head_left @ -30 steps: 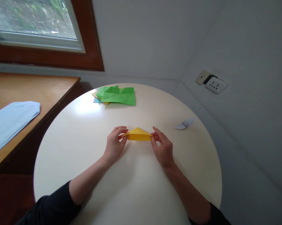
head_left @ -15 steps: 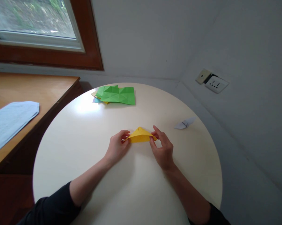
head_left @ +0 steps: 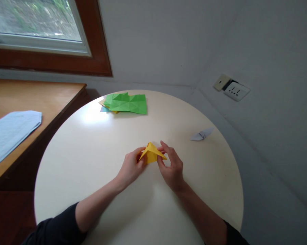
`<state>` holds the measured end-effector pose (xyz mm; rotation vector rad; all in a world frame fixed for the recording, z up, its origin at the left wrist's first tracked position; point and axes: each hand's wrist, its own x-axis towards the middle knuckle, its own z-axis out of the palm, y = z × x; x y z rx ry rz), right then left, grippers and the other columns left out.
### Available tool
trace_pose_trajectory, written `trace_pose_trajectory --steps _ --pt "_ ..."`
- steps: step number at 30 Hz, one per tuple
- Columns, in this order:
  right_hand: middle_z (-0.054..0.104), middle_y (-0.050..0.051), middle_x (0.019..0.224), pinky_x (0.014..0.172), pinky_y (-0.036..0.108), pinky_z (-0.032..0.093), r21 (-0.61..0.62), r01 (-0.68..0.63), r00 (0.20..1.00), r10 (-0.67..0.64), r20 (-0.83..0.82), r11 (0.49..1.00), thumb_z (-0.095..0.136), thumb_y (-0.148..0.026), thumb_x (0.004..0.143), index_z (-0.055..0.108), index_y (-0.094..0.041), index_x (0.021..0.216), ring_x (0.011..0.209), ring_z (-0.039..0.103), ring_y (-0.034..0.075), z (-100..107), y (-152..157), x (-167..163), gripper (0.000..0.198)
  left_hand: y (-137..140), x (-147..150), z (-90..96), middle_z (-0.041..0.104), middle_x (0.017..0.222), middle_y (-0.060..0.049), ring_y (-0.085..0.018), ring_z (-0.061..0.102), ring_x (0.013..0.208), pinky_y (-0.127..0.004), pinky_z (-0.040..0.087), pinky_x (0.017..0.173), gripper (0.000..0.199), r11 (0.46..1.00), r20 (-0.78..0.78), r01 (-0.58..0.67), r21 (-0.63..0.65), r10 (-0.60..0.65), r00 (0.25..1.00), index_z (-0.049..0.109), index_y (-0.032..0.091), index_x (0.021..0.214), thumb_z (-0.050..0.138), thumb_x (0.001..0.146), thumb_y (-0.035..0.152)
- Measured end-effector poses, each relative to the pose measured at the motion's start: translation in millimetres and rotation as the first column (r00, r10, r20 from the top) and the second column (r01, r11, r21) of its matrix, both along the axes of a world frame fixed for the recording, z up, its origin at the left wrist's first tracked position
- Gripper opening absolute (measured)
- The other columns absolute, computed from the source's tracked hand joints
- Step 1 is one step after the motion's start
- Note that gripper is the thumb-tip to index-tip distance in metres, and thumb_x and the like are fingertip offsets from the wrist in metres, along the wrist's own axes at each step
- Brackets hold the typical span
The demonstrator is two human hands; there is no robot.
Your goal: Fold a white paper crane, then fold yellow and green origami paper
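Pinching 1 folded yellow ppr (head_left: 150,156) — 1 L hand (head_left: 133,164), 1 R hand (head_left: 172,168).

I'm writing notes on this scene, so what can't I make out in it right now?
Yellow paper, head view: its far side faces away, and the left hand covers part of it.
Lower sheets, head view: mostly hidden by the green paper.
Pale paper, head view: marks too small to read; the left edge cuts it off.
Window, head view: outside blurred; the picture's edges crop it.
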<state>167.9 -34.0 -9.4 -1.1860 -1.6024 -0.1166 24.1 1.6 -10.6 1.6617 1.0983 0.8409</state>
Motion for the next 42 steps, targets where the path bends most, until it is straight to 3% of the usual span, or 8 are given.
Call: trace_pose_trajectory --steps 4,10,18,26,36,42 --pt "0.068 0.003 0.093 0.078 0.030 0.055 -0.015 -0.030 1.000 0.030 -0.008 0.999 0.048 -0.006 0.082 0.042 -0.028 0.130 0.084 0.065 0.016 -1 -1 1 0.052 -3 3 3.5 0.069 0.091 -0.005 -0.017 0.063 0.080 -0.027 0.049 0.070 0.030 0.999 0.011 0.016 -0.033 -0.016 1.000 0.060 0.016 0.104 0.043 0.080 0.019" --pt "0.068 0.005 0.106 0.084 0.033 0.053 -0.048 -0.110 0.993 0.112 0.034 0.993 0.044 -0.005 0.084 0.047 -0.027 0.127 0.097 0.063 0.017 -6 -1 2 0.049 -4 6 7.0 0.064 0.074 -0.002 -0.015 0.058 0.067 -0.024 0.046 0.059 0.016 0.996 0.058 -0.015 -0.093 0.020 0.998 0.060 0.014 0.081 0.046 0.079 0.022" --pt "0.066 0.007 0.111 0.092 0.038 0.049 -0.059 -0.298 0.934 0.304 0.188 0.953 0.040 -0.001 0.082 0.047 -0.023 0.125 0.109 0.058 0.017 -3 -1 1 0.049 -3 6 -4.1 0.066 0.092 -0.005 -0.018 0.060 0.086 -0.028 0.048 0.075 0.024 0.978 0.288 0.013 -0.209 0.049 0.957 0.059 0.015 0.097 0.048 0.077 0.021" --pt "0.068 0.007 0.108 0.090 0.038 0.050 -0.044 -0.352 0.907 0.353 0.228 0.935 0.040 -0.002 0.083 0.052 -0.023 0.119 0.109 0.059 0.016 -3 -2 -1 0.044 -3 4 -6.9 0.064 0.083 -0.001 -0.014 0.058 0.073 -0.022 0.046 0.062 0.020 0.971 0.329 0.013 -0.237 0.068 0.942 0.057 0.017 0.090 0.054 0.070 0.019" --pt "0.061 0.007 0.121 0.099 0.041 0.045 -0.108 -0.311 0.944 0.320 0.076 0.944 0.040 0.001 0.080 0.051 -0.024 0.124 0.122 0.047 0.018 -8 0 3 0.052 -6 5 2.8 0.067 0.085 -0.003 -0.015 0.060 0.074 -0.023 0.047 0.064 0.025 0.985 0.347 0.002 -0.173 0.059 0.936 0.060 0.015 0.093 0.058 0.068 0.020" --pt "0.058 0.002 0.125 0.097 0.034 0.047 -0.181 -0.346 0.934 0.321 -0.156 0.920 0.040 0.000 0.082 0.055 -0.028 0.121 0.114 0.054 0.015 -14 1 4 0.050 -4 4 -2.0 0.064 0.112 -0.008 -0.021 0.061 0.099 -0.029 0.050 0.080 0.047 0.978 0.342 -0.015 -0.210 0.088 0.935 0.056 0.015 0.115 0.055 0.069 0.018"
